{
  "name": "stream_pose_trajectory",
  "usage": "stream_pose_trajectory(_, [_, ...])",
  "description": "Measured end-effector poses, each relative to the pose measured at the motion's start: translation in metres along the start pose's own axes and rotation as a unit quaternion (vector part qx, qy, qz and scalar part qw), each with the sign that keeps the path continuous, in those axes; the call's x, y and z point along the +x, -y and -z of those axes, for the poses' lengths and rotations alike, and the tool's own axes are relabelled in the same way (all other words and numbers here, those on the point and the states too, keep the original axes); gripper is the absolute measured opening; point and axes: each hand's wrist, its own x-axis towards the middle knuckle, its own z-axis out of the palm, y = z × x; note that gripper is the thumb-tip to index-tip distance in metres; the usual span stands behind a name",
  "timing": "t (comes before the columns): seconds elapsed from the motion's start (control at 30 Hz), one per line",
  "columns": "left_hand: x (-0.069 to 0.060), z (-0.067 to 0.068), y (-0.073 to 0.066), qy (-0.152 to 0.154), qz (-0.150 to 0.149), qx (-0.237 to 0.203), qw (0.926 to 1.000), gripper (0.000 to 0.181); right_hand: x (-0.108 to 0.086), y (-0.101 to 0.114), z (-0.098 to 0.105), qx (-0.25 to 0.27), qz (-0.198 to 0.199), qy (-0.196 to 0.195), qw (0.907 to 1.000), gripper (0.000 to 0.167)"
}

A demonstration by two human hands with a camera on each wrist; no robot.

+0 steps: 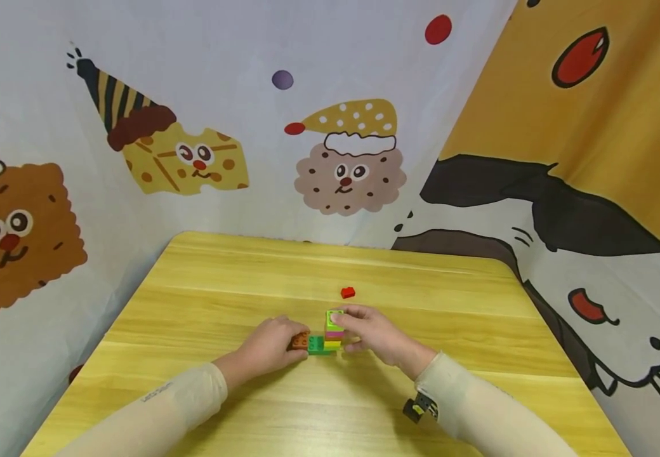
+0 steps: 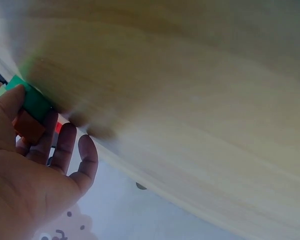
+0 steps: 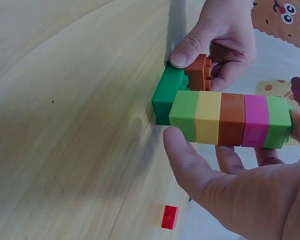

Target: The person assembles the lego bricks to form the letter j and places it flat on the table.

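Observation:
A long dark green toy building brick (image 3: 168, 94) lies on the table, with an orange-brown brick (image 3: 197, 73) on one end. At its other end rises a brick tower (image 3: 232, 120) of light green, yellow, orange-brown, magenta and light green, bottom to top. My left hand (image 1: 270, 343) pinches the end with the orange-brown brick, the thumb against the dark green brick. Fingers of my right hand (image 1: 377, 333) are curled round the tower, one of them on its top in the head view. Beyond the tower, a small red brick (image 1: 348, 292) lies apart.
The wooden table (image 1: 238, 273) runs back to a white cloth (image 1: 267, 209) printed with cartoon figures. A yellow cloth with a cow print (image 1: 610, 298) hangs at the right. Below my right sleeve sits a small black device (image 1: 418, 407).

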Motion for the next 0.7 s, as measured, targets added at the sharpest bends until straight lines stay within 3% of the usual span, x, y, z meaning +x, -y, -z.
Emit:
stream_pose_trajectory(0.23, [0.000,0.001,0.001,0.002,0.004,-0.001,1.0000,0.043,0.002,0.000,-0.001,-0.015,0.009,-0.011,0.9998,0.057])
stream_pose_trajectory(0.33, [0.000,0.000,0.001,0.000,0.003,0.000,1.0000,0.043,0.001,-0.003,-0.002,-0.082,0.055,-0.020,0.9949,0.050])
stream_pose_trajectory(0.4, [0.000,0.000,0.002,0.001,0.003,-0.003,1.0000,0.042,0.000,-0.006,-0.002,-0.145,0.108,-0.023,0.9833,0.048])
stream_pose_trajectory(0.47, [0.000,0.001,0.002,0.001,0.005,-0.007,1.0000,0.043,0.000,-0.008,-0.002,-0.211,0.161,-0.031,0.9636,0.047])
stream_pose_trajectory(0.57, [0.001,0.001,0.002,0.001,0.015,-0.011,0.9998,0.046,0.000,-0.011,-0.001,-0.265,0.219,-0.042,0.9383,0.053])
stream_pose_trajectory(0.7, [0.000,0.000,0.002,0.002,0.025,-0.013,0.9996,0.055,0.000,-0.013,0.001,-0.286,0.243,-0.060,0.9247,0.051])
